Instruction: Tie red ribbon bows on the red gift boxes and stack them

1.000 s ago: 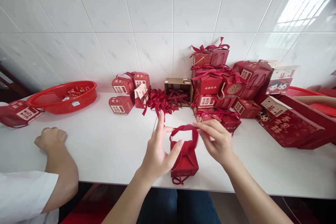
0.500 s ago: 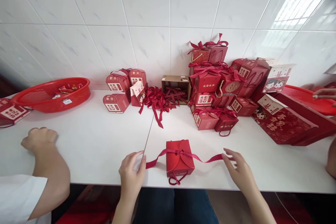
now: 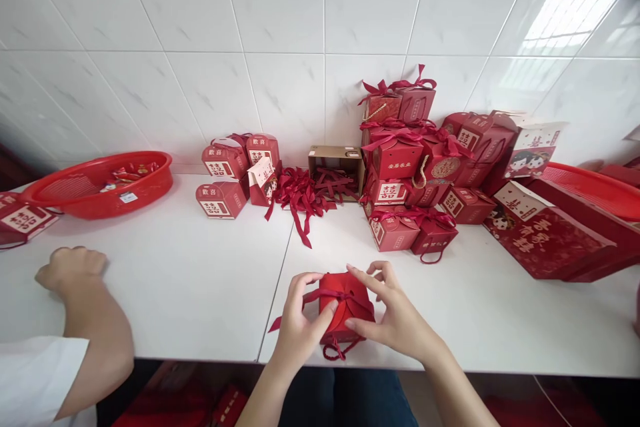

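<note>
At the table's front edge sits a small red gift box with overlapping curved flaps on top and a twisted cord handle at its near side. A dark red ribbon crosses its top, one tail lying out to the left. My left hand grips the box from the left, thumb on the lid and fingers at the far left corner. From the right, my right hand grips it too, thumb and index finger on the top. The right ribbon tail is hidden behind that hand.
Loose ribbons lie by an open cardboard box. Stacked gift boxes stand right of them, with red bags beyond. Left are more boxes and a red basket. Another person's forearm rests on the table.
Both my hands have moved inward from the ribbon's two ends onto the gift box. The ribbon, stretched out sideways before, is no longer held at its ends.
</note>
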The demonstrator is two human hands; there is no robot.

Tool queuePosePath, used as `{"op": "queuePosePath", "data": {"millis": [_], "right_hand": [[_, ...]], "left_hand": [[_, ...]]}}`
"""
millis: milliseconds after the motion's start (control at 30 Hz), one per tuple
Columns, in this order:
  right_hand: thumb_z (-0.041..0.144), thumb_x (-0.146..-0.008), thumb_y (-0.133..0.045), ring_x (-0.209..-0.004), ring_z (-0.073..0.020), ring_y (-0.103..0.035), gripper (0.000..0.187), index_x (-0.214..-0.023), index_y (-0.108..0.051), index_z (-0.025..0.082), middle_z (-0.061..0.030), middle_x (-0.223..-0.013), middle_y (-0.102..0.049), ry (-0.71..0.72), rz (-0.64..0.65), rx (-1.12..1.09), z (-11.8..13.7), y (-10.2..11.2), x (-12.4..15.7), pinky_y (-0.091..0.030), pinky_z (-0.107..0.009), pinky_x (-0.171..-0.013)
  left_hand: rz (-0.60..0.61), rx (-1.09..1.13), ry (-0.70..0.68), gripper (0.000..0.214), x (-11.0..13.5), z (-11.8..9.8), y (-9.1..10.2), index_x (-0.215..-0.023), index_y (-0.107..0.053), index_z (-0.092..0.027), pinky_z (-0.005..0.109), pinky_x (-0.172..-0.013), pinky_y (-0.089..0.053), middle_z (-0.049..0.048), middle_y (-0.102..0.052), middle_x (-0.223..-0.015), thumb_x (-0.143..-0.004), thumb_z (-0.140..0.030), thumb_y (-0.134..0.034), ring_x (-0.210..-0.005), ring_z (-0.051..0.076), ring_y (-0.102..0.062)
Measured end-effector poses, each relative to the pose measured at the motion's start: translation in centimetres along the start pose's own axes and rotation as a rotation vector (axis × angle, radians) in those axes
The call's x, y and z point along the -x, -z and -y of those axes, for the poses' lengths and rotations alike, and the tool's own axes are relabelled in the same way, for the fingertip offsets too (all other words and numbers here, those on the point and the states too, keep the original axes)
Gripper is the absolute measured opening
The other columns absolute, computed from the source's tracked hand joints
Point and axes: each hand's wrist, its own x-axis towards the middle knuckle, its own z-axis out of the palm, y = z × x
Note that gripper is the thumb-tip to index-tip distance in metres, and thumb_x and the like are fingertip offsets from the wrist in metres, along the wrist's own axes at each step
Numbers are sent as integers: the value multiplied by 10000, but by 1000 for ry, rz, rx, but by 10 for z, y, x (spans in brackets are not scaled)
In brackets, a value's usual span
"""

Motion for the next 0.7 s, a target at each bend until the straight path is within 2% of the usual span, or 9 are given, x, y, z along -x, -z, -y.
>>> {"op": "queuePosePath", "data": {"millis": [100, 200, 300, 433, 567, 633, 700], "right_hand": [[365, -722, -721, -985, -199, -555, 635, -1319, -505, 370, -67, -1282, -314, -17, 43, 32, 4, 3, -7, -517, -389, -884], [335, -752, -685, -764, -128, -588, 516, -1250, -556, 305, -70, -1232, -364, -33, 69, 10, 7, 3, -9, -547, -370, -808], [302, -757, -666, -656, -93, -558, 466, -1209, -562, 256, -72, -1190, -382, -18, 60, 2, 7, 1, -10, -560, -345, -728], [243, -742, -666, -731, -118, -578, 578, -1300, -512, 254, -76, -1161, -366, 26, 67, 17, 5, -2, -14, -561, -330, -739], [278, -753, -677, -725, -118, -590, 520, -1254, -545, 230, -80, -1158, -370, 23, 71, 2, 4, -3, -16, -568, -323, -732], [342, -799, -644, -728, -124, -597, 525, -1292, -501, 231, -97, -1206, -380, 14, 47, 1, 3, -3, -14, -570, -337, -739], [389, -881, -539, -798, -140, -614, 485, -1337, -453, 245, -113, -1278, -381, -5, 2, -19, -1, -3, -9, -562, -353, -794]], "left_hand": [[-3, -12, 3, 308, 1, 3, 0, -1132, -492, -254, 416, -1006, -441, 67, -520, -1181, -842, -286, -591, -1158, 221, -508], [3, 3, 39, 317, 0, 3, 0, -1133, -491, -247, 421, -1004, -442, 74, -524, -1190, -835, -281, -596, -1167, 231, -512], [11, 50, 69, 337, -1, 1, -1, -1137, -495, -234, 425, -997, -445, 85, -543, -1187, -821, -277, -603, -1162, 244, -531], [-6, 86, 86, 346, 0, -2, -4, -1124, -519, -223, 428, -975, -458, 91, -565, -1171, -796, -278, -613, -1150, 253, -544], [-57, 119, 123, 379, 2, -2, -9, -1131, -514, -232, 418, -943, -475, 92, -561, -1179, -785, -344, -621, -1144, 257, -543], [-72, 120, 167, 455, 3, 0, -10, -1184, -472, -242, 397, -913, -489, 94, -541, -1205, -780, -388, -623, -1138, 249, -539], [-80, 85, 242, 563, 3, 2, -8, -1257, -401, -243, 376, -863, -507, 100, -526, -1208, -776, -438, -621, -1078, 233, -559]]}}
